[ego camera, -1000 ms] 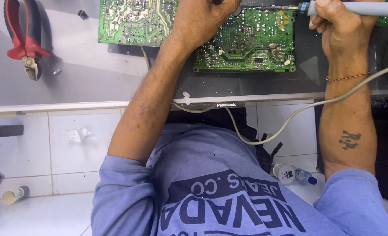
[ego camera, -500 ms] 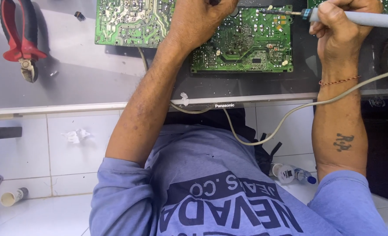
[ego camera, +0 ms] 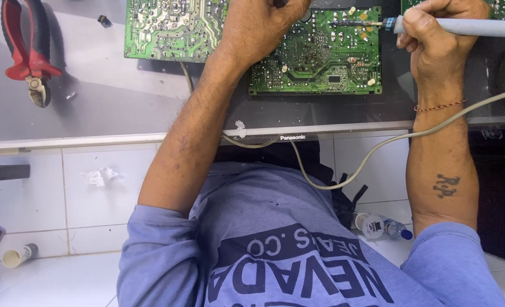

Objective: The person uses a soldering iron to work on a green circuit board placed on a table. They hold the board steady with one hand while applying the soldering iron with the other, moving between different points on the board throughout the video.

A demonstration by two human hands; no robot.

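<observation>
Right hand (ego camera: 434, 34) grips soldering iron (ego camera: 463, 26), tip on green circuit board (ego camera: 315, 62). Left hand (ego camera: 264, 25) curled on board, grip unclear. Red pliers (ego camera: 27, 54) well apart on worktop (ego camera: 104, 102).

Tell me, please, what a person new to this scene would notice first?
First, the green circuit board at top centre, where the right hand holds a soldering iron with its tip on the board. The left hand rests on the board's upper edge. Red-handled pliers lie on the grey panel at far left.
</observation>
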